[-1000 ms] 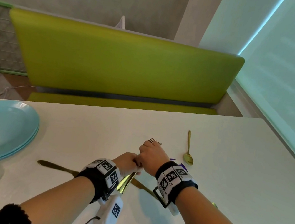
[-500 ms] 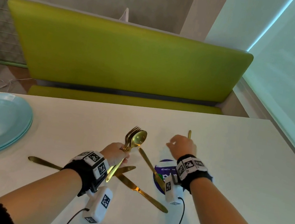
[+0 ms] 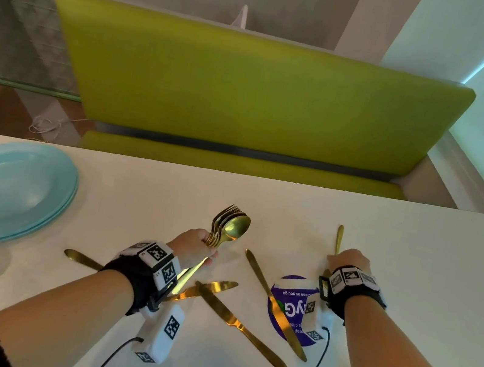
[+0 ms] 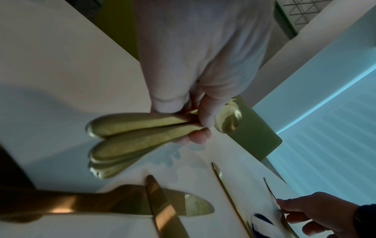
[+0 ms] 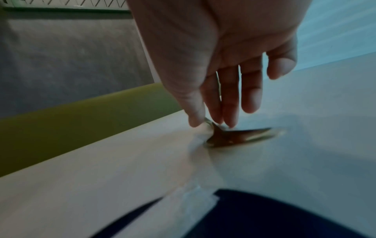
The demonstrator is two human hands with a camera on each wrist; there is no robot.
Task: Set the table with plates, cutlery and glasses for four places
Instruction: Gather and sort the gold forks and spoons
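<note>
Head view: the left hand (image 3: 194, 247) grips gold forks and a spoon (image 3: 228, 229) above the white table (image 3: 424, 294), the right hand (image 3: 347, 262) down on a lone gold spoon (image 3: 339, 238) lying there (gold knives (image 3: 242, 327) lie between the arms). Left wrist: fingers (image 4: 205, 116) curl round the handles (image 4: 132, 127). Right wrist: thumb and forefinger pinch that spoon's neck.

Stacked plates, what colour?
Light blue; the plates show best in the head view.
</note>
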